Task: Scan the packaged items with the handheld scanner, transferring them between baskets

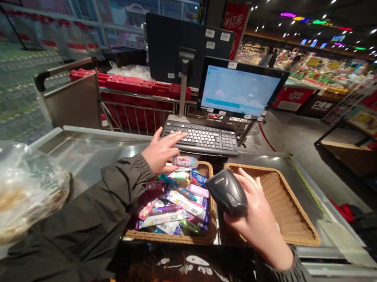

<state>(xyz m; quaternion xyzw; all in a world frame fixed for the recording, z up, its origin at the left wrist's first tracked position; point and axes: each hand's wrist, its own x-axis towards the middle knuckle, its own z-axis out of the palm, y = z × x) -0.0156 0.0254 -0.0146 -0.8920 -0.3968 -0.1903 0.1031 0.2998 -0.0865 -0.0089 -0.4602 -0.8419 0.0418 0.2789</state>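
My left hand point(160, 152) pinched a bottle point(186, 161) above the fuller basket point(171, 240), where many packets point(184, 203) remained; my right hand point(259, 211) gripped a scanner point(226, 192).

A shiny black scanner point(227, 191) leans in the right hand point(257, 210). The left hand point(161, 154) pinches a small, pinkish, see-through packet point(185, 161) sideways.

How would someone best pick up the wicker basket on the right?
Grip the wicker basket by its rim, probably from the right: that edge is exposed, while the right hand, holding the scanner, covers part of the left side.
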